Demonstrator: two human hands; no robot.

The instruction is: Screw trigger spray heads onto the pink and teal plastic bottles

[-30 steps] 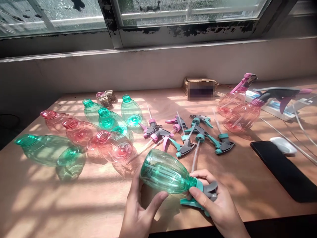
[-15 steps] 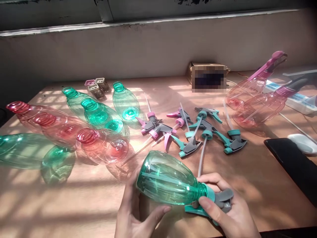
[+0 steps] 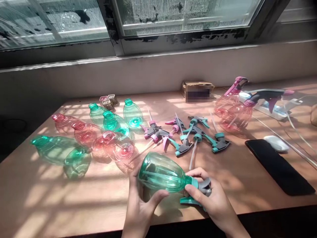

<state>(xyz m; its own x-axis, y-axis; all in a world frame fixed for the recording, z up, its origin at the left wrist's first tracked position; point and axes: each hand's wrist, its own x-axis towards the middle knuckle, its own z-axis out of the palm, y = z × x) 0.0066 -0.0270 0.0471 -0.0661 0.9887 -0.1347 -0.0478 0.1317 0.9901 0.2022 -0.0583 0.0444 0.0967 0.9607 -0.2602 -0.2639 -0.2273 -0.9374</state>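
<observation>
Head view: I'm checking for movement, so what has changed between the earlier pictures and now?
Just the viewpoint, visibly: the view has tilted up, bringing the window, mostly cut off half a second ago, back into frame. Nothing was taken hold of or let go: the right hand still grips the spray head on the held green bottle; the left hand stays at its base. The loose bottles and loose sprayers stayed put.
</observation>
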